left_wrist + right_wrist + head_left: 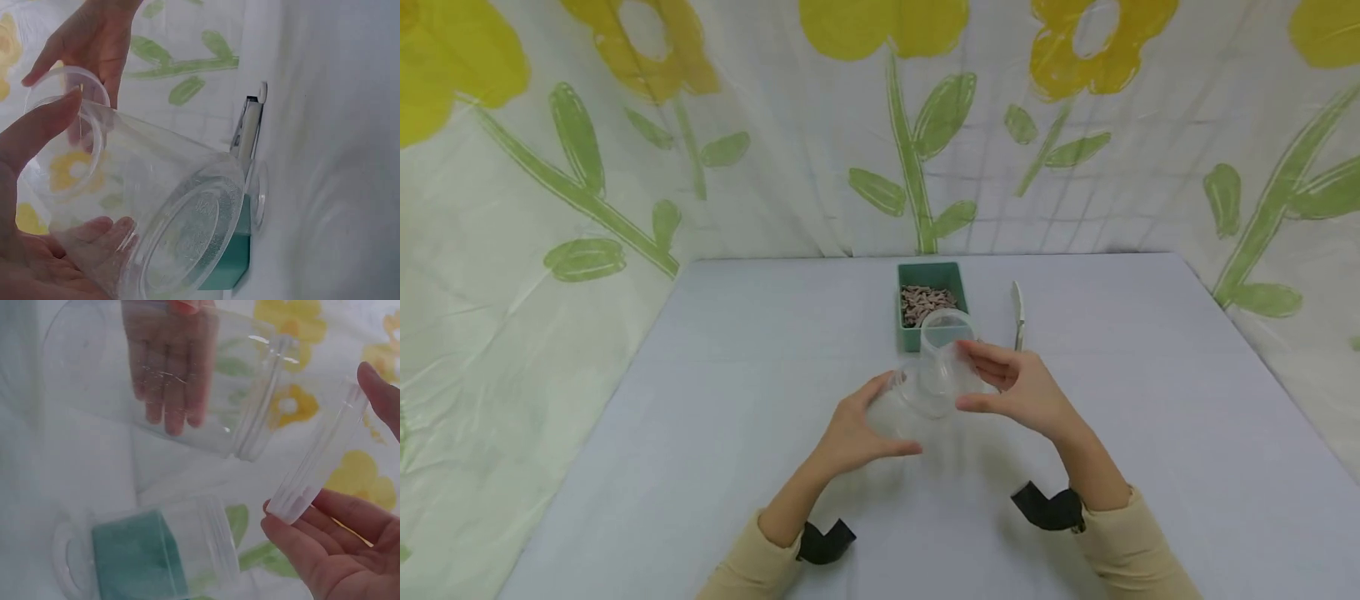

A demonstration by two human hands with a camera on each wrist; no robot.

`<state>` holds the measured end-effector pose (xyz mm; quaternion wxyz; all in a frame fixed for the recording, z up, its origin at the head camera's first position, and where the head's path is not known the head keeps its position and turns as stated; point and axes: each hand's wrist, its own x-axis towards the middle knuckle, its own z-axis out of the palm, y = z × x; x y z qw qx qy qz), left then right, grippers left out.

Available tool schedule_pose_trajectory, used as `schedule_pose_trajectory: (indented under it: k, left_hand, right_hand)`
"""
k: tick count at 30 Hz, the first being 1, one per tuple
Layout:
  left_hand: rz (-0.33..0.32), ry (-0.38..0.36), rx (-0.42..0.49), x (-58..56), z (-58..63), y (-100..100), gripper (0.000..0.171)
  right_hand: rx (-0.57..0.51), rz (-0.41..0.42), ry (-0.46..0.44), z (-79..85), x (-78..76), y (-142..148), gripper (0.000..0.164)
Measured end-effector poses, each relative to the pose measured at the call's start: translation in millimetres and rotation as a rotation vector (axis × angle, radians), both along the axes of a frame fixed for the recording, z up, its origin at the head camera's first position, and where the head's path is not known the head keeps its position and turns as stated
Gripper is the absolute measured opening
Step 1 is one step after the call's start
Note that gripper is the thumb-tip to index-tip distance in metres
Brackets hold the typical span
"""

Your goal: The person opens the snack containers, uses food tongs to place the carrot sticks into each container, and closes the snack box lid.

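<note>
My left hand (857, 429) grips a clear plastic jar (156, 181), tilted on its side above the table with its mouth toward my right hand. The jar looks empty, and its ribbed round base shows in the left wrist view. My right hand (1018, 387) holds a clear round lid (319, 459) by its edge, thumb on one side and fingers on the other. A small gap separates the lid from the jar mouth in the right wrist view. Just beyond both hands, a second clear jar (209, 550) stands upright and overlaps the green box.
The green box (908, 339) at the table's far side holds many short brown pieces (925, 302). To its right lies a slim white-and-metal utensil (1018, 312). A flower-patterned curtain (790, 167) hangs behind the pale table (715, 375).
</note>
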<state>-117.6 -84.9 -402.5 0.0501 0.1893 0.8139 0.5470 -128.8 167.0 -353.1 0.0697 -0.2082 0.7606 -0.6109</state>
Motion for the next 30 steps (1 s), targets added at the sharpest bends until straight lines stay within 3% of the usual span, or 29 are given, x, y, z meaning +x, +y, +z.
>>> schedule_pose_trajectory:
  k: [5, 9, 12, 18, 23, 30]
  left_hand:
    - [0.046, -0.006, 0.012, -10.4, -6.0, -10, 0.08]
    - [0.128, -0.073, 0.048, -21.6, -9.1, -15, 0.077]
    - [0.209, -0.115, 0.081, -32.1, -11.9, -15, 0.077]
    - [0.326, -0.125, 0.142, -52.3, -22.8, -8, 0.08]
    - [0.343, -0.099, 0.14, -61.2, -29.7, -4, 0.079]
    - [0.345, -0.102, 0.125, -67.6, -30.4, -2, 0.08]
  right_hand:
    - [0.046, -0.058, -0.05, 0.8, 1.2, 12, 0.071]
    - [0.127, -0.033, -0.058, -7.3, 2.4, 16, 0.072]
    - [0.211, 0.006, -0.011, -18.8, 3.6, 11, 0.072]
    - [0.448, 0.028, 0.076, -42.4, 9.2, -22, 0.071]
    - [0.556, 0.051, 0.103, -54.6, 13.1, -51, 0.073]
    - [0.537, 0.115, 0.151, -63.1, 11.5, -69, 0.074]
